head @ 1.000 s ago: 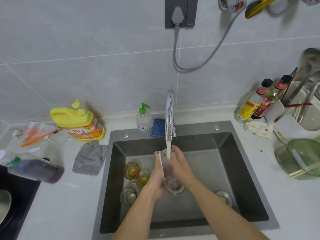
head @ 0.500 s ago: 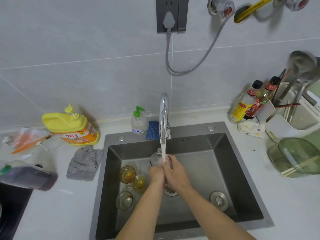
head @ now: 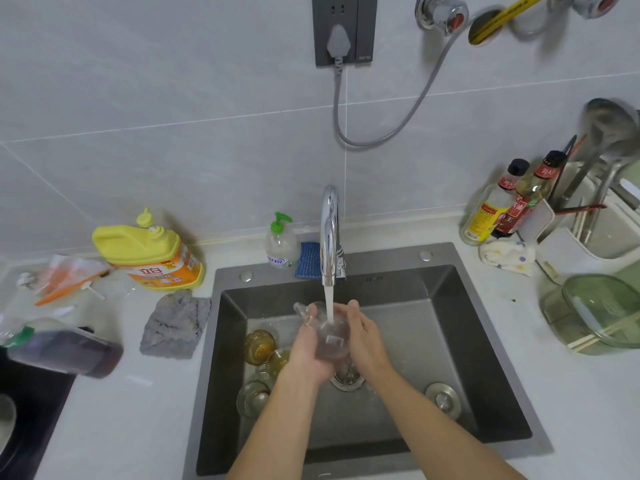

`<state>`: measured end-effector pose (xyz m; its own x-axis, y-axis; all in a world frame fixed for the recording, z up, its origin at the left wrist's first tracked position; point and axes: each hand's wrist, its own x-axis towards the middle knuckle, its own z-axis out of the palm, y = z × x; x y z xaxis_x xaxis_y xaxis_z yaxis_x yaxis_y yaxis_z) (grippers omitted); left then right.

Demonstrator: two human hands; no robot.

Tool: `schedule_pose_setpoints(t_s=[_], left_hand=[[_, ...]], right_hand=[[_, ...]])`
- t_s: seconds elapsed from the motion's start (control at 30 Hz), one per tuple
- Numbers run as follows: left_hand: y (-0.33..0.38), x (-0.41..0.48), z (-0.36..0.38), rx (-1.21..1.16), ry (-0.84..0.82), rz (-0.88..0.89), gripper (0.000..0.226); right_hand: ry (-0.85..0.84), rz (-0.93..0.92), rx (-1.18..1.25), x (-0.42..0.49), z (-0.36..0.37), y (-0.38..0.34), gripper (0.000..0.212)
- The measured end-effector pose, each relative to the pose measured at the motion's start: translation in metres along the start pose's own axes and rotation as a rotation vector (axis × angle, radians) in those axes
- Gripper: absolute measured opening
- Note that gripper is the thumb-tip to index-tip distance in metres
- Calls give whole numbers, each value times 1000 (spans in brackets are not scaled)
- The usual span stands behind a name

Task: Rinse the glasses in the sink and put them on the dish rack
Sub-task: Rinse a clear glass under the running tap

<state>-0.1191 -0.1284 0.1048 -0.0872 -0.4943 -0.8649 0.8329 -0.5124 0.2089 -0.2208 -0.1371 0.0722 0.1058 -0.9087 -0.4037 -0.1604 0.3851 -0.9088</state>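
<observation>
Both hands together, bare forearms converging.
Left hand [head: 308,348] grips the glass [head: 330,341] from below and the side; right hand [head: 367,336] cups its opposite side, fingers lightly curved.

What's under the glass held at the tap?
The drain strainer in the sink shows just beneath the glass. The left hand and right hand, holding the glass, cover the strainer's far part.

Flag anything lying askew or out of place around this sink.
A bottle of dark liquid lies on its side on the counter left of the sink, and a grey cloth sits crumpled beside it. No spill is visible.
</observation>
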Motion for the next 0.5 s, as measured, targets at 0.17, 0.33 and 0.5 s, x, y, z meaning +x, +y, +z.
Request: schedule_pose_setpoints(t_s=[0.17, 0.33, 0.5], left_hand=[[-5, 0, -14, 338, -79, 109, 40], [1, 17, -40, 684, -63, 348, 67], [4, 12, -35, 963, 16, 523, 93]], right_hand=[[-114, 100, -120, 8, 3, -17, 50], [-108, 371, 78, 15, 3, -11, 92], [-126, 233, 112, 13, 0, -4, 36]])
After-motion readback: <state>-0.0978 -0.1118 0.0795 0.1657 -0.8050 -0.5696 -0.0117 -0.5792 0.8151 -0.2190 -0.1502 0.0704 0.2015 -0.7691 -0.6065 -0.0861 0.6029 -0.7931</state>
